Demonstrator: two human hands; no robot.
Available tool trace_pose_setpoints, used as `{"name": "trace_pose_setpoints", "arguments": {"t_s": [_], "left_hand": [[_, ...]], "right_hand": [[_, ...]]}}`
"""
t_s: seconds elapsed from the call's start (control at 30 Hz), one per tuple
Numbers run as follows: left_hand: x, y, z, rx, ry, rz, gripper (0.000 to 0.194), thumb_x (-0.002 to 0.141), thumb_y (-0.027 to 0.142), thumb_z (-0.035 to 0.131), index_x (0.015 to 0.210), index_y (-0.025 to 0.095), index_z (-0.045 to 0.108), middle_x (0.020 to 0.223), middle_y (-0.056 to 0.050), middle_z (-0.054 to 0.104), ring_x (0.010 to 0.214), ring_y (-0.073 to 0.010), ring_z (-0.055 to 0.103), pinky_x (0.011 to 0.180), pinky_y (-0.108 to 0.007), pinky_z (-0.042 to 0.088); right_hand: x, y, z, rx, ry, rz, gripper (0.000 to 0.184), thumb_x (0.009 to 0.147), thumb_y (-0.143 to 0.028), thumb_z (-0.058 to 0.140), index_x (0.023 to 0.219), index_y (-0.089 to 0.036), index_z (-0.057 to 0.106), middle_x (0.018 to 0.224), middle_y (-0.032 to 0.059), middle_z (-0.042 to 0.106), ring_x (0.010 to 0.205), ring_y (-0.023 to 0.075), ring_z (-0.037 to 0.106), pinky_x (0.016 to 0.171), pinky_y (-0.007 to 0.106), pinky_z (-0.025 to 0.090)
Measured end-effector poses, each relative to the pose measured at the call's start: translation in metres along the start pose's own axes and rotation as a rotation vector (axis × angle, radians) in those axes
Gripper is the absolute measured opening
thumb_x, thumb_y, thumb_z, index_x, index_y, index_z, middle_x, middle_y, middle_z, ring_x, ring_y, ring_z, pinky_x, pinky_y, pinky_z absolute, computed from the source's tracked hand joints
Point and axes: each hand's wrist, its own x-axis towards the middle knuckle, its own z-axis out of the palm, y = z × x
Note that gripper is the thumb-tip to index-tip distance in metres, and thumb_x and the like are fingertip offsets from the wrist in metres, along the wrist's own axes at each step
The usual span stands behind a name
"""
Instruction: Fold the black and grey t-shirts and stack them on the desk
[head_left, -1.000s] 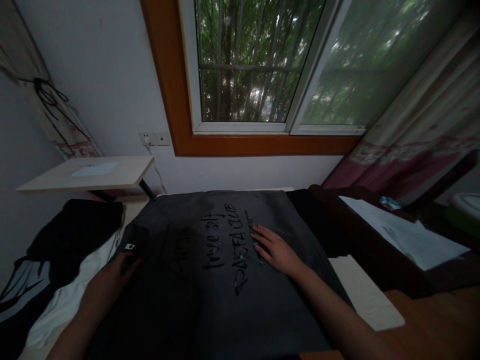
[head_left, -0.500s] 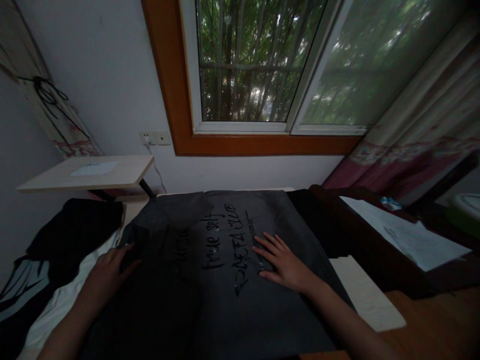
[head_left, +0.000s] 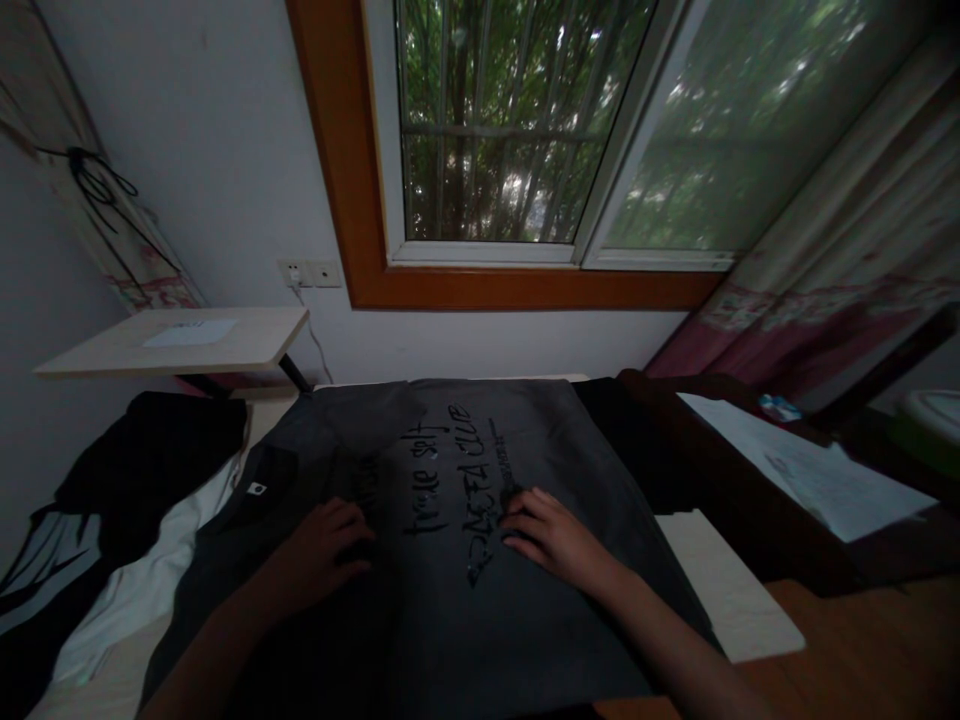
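My left hand (head_left: 319, 560) lies low over the cloth, fingers bent and thumb held away from them, so that grip is apart with nothing visible pinched in it; I can't tell how firmly it presses. My right hand (head_left: 559, 540) has its fingertips down beside the printed lettering (head_left: 484, 490), lightly curled, the thumb spread off to the near side. I read that grip as apart too.

Under both hands is the dark grey shirt (head_left: 570, 630), spread out flat across the pale desk (head_left: 739, 590), its collar to the left with a small white label (head_left: 256, 489) inside. The glossy black lettering runs sideways to my view; I make out "true self", but the line by my left hand is lost in shadow. My right fingers cover part of the smallest line, and the right forearm crosses the shirt's near right side.

On the left, a black garment (head_left: 161, 440) lies over a white cloth (head_left: 150, 575), both close to the shirt, below a raised shelf (head_left: 112, 345). At right, a paper sheet (head_left: 810, 470) rests on dark brown furniture (head_left: 787, 555), well apart from my hands. Ahead is the window (head_left: 510, 150).
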Motion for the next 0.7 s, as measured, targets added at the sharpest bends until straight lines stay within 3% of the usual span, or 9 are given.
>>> {"name": "trace_pose_setpoints", "arguments": {"t_s": [0.13, 0.33, 0.53, 0.7], "left_hand": [[-0.001, 0.001, 0.006, 0.008, -0.032, 0.013, 0.013, 0.096, 0.029, 0.061, 0.106, 0.029, 0.069, 0.111, -0.003, 0.066, 0.105, -0.0206, 0.055, 0.095, -0.039, 0.043], [-0.001, 0.009, 0.003, 0.004, -0.063, -0.034, 0.015, 0.100, 0.024, 0.052, 0.099, 0.026, 0.067, 0.106, -0.003, 0.066, 0.101, -0.0198, 0.056, 0.094, -0.040, 0.042], [-0.004, 0.016, 0.000, -0.014, -0.074, -0.070, 0.012, 0.093, 0.023, 0.064, 0.104, 0.027, 0.066, 0.108, -0.002, 0.067, 0.106, -0.0211, 0.060, 0.104, -0.045, 0.041], [-0.008, 0.016, -0.003, -0.025, -0.116, -0.048, 0.009, 0.095, 0.023, 0.059, 0.099, 0.026, 0.066, 0.098, 0.002, 0.071, 0.100, -0.0186, 0.066, 0.117, -0.051, 0.032]], "right_hand": [[0.004, -0.002, 0.003, 0.036, -0.026, 0.014, 0.015, 0.099, -0.029, 0.059, 0.105, -0.024, 0.072, 0.100, 0.0065, 0.064, 0.096, 0.0204, 0.060, 0.088, 0.035, 0.048], [0.012, -0.008, 0.002, 0.077, -0.073, 0.033, 0.009, 0.094, -0.019, 0.060, 0.094, -0.021, 0.069, 0.094, 0.0051, 0.062, 0.091, 0.0191, 0.060, 0.084, 0.032, 0.047], [0.013, -0.011, -0.009, 0.236, -0.113, 0.046, 0.011, 0.088, -0.012, 0.061, 0.092, -0.020, 0.067, 0.094, 0.0031, 0.061, 0.086, 0.0155, 0.061, 0.078, 0.026, 0.047], [0.014, -0.012, -0.015, 0.342, -0.173, 0.059, 0.015, 0.083, -0.006, 0.061, 0.086, -0.020, 0.066, 0.094, 0.0014, 0.060, 0.083, 0.0124, 0.061, 0.073, 0.022, 0.046]]}}
